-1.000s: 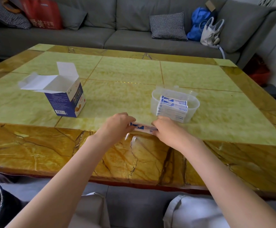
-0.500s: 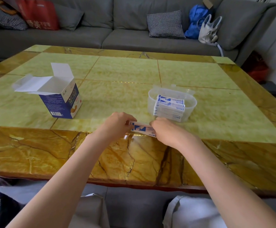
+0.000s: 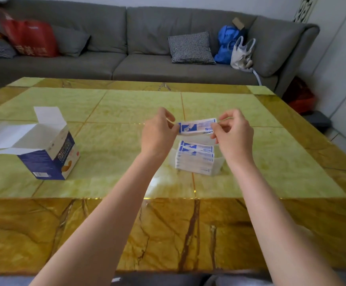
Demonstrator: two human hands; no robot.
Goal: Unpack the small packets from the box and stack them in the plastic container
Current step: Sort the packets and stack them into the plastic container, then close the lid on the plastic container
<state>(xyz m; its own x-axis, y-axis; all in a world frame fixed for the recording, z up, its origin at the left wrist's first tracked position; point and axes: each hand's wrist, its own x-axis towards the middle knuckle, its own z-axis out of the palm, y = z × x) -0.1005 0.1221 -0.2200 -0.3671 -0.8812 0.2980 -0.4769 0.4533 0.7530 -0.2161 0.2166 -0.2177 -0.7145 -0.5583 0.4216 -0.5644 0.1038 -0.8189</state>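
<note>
Both hands [image 3: 197, 131] pinch packet [image 3: 197, 127] ends (above container [image 3: 217, 162]).

Packet in your hands: a white-and-blue packet [image 3: 197, 127], held flat and level, pinched at its ends by your left hand [image 3: 157, 131] and right hand [image 3: 233, 133], raised above the container.
Stack: more white-and-blue packets [image 3: 194, 158] piled flat, edges roughly aligned, inside the container.
Container: a clear plastic container [image 3: 217, 164], upright on the table, partly hidden by your hands.
Box: a blue-and-white box [image 3: 50, 153], top flaps open, standing well to the left of the container.
</note>
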